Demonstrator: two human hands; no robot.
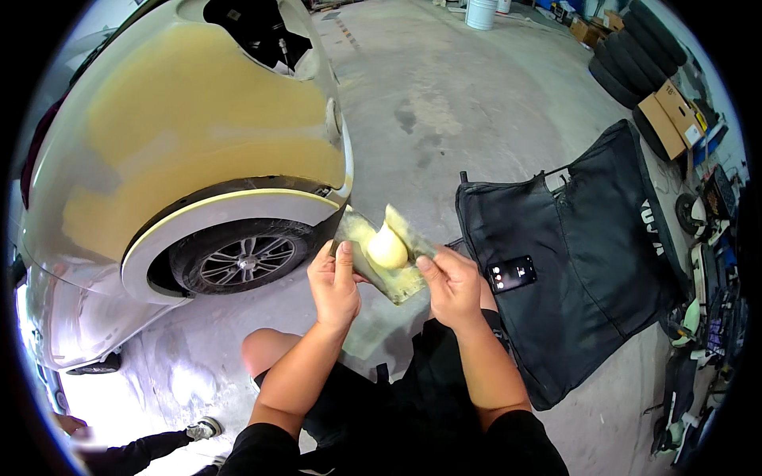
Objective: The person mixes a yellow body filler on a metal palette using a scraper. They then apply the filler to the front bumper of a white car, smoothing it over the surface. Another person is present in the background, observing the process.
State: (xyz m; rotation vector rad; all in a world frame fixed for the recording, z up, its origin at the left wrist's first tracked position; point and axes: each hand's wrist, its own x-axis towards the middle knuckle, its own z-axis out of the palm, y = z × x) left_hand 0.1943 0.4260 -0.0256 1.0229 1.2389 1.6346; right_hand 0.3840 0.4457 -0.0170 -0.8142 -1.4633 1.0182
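Two smeared plates; left hand and right hand, closed, pinch one each; smooth yellow lump between.

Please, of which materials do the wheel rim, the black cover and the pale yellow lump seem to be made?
Rim: probably metal alloy, for its silvery shine.
Cover: likely vinyl or leather-like; soft sheen, folds.
Lump: perhaps filler paste; smooth, rounded, smears around it.

Short black sleeves, black shorts
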